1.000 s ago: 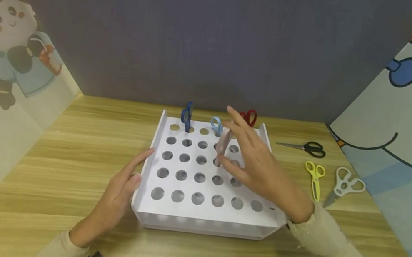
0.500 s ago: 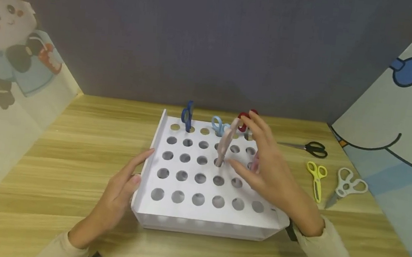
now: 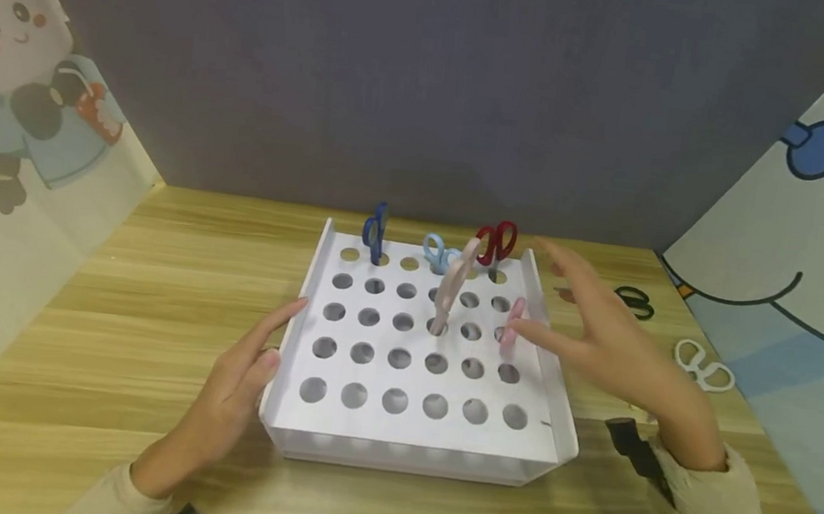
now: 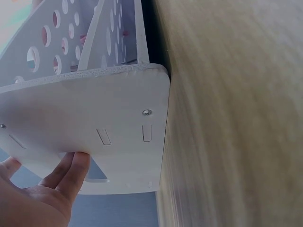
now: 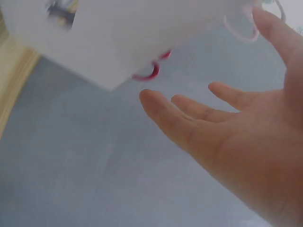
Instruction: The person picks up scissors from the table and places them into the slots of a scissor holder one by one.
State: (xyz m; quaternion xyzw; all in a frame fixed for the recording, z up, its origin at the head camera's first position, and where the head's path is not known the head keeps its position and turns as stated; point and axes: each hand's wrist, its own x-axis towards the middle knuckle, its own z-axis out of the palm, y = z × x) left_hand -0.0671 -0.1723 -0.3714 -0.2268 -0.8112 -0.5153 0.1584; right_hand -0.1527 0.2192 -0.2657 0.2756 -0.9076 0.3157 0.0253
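Straight-fingered, the left hand (image 3: 224,392) rests against the side of a white perforated rack (image 3: 394,427). Fingers spread, the right hand (image 3: 617,346) hovers beside pink-handled scissors (image 3: 512,322); whether its thumb touches them is unclear. Pale-handled scissors (image 3: 454,282) lean slightly in a middle-row hole.

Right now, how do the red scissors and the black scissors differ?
The red scissors stand handles-up in a back-row hole of the white rack; the black scissors lie on the table. The right hand partly hides the black scissors in the head view, while the red scissors' handles show uncovered. Both have two looped handles.
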